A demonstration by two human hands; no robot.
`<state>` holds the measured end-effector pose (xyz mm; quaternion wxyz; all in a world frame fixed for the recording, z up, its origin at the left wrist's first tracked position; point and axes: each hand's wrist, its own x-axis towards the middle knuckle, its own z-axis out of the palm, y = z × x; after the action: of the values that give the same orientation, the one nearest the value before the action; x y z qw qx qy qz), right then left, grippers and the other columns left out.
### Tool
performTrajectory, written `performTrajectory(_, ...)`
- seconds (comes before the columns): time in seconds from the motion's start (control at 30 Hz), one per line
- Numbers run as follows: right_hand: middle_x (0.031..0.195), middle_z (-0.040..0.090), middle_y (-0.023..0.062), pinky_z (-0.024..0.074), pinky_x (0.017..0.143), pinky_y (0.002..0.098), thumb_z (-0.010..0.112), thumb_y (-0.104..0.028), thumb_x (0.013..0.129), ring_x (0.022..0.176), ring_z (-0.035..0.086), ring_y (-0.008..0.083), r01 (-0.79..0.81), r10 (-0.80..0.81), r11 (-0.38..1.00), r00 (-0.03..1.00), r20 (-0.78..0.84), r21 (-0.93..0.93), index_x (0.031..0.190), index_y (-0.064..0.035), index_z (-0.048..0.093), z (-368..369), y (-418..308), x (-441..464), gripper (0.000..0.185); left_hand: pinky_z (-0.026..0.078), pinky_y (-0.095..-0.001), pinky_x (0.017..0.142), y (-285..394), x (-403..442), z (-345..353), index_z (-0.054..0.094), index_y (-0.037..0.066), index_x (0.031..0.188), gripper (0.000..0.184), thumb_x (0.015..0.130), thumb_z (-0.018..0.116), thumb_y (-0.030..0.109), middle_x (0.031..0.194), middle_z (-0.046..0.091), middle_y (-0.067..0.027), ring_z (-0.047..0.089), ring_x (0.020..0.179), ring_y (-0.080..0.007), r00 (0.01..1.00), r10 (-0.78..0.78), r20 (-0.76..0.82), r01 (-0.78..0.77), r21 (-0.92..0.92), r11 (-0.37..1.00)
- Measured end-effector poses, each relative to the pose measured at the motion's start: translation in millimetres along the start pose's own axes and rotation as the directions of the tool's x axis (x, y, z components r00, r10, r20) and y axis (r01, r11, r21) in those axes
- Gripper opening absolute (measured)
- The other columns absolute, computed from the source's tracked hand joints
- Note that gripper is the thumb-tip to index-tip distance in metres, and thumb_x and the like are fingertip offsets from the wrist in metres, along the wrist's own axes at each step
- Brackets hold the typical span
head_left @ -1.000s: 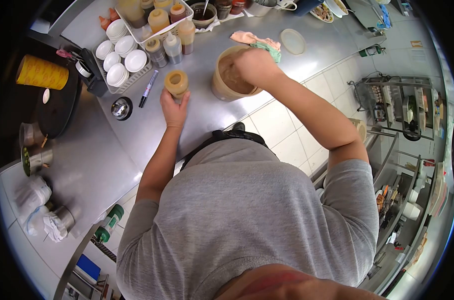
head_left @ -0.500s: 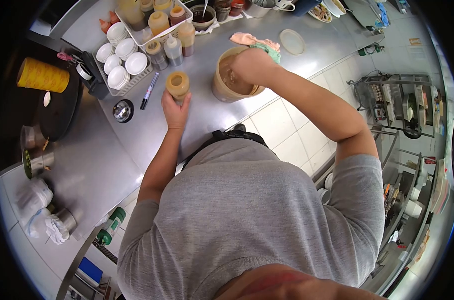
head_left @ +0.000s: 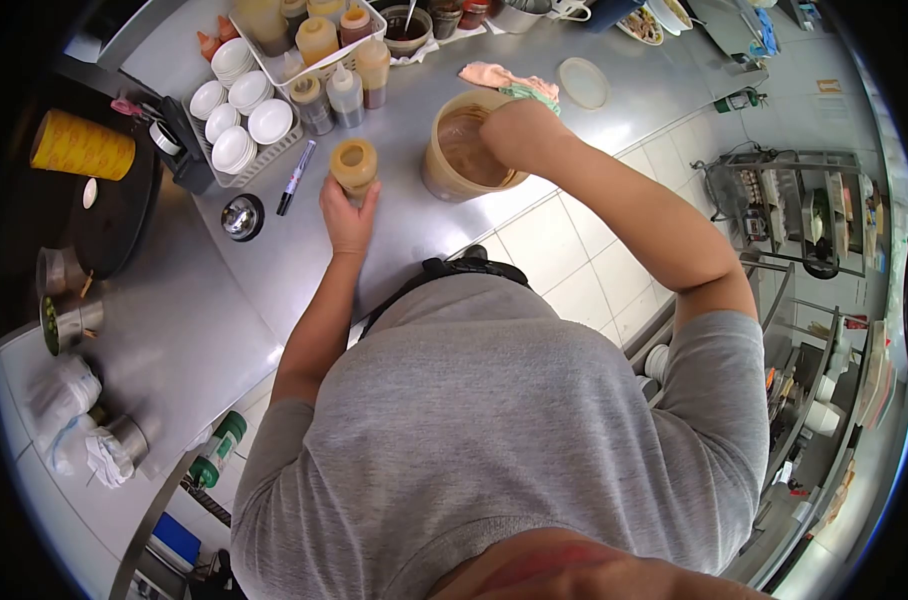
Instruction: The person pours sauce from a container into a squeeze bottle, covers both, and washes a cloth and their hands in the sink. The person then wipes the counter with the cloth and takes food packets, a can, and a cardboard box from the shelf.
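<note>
Bottle (head_left: 354, 168) — upright in left hand (head_left: 349, 214)

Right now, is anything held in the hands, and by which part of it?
The left hand holds the open bottle around its lower sides. The right hand is over the tub; whether it grips something there cannot be told.

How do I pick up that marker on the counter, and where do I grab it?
Probably best to pinch the marker around its middle from above, fingertips on its two long sides. It's thin and lies flat, with bare counter beside its middle.
</note>
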<state>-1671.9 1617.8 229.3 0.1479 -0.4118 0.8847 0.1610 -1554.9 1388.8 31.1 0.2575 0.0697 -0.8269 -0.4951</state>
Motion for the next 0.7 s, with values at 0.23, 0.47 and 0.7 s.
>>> performTrajectory(0.23,0.070,0.066,0.0105,0.0511,0.056,0.0385,0.057,-0.013,0.076,0.067,0.065,0.0270,-0.024,0.024,1.000,0.996,-0.085,-0.001,0.073,-0.0067,0.069,-8.2,-22.1,2.0,0.014,0.039,-0.0455,0.088,-3.2,-0.9,-1.4,0.048,-0.003,0.115,0.061,0.075,0.073,0.036,0.104,0.057,-0.0194,0.053,0.098,-0.0383,1.000,-0.009,0.017,0.009,0.022,1.000)
performTrajectory(0.47,0.079,0.069,0.0076,0.0523,0.057,0.0365,0.058,-0.013,0.077,0.073,0.067,0.0238,0.029,-0.029,1.000,0.999,-0.032,0.010,0.076,-0.0070,0.070,1.3,-10.0,5.1,0.013,0.039,-0.0457,0.088,1.6,0.4,0.1,0.048,-0.003,0.115,0.061,0.075,0.073,0.035,0.103,0.057,-0.0201,0.053,0.098,-0.0384,1.000,0.018,-0.003,-0.018,0.042,0.999)
performTrajectory(0.7,0.079,0.069,0.0093,0.0524,0.059,0.0360,0.057,-0.012,0.078,0.072,0.067,0.0246,-0.005,0.005,0.999,1.000,0.002,0.044,0.078,-0.0063,0.069,-12.2,-20.4,-4.4,0.014,0.038,-0.0460,0.089,0.1,0.4,0.1,0.048,-0.003,0.115,0.062,0.074,0.075,0.035,0.103,0.058,-0.0198,0.053,0.098,-0.0379,1.000,-0.008,0.008,0.007,0.021,1.000)
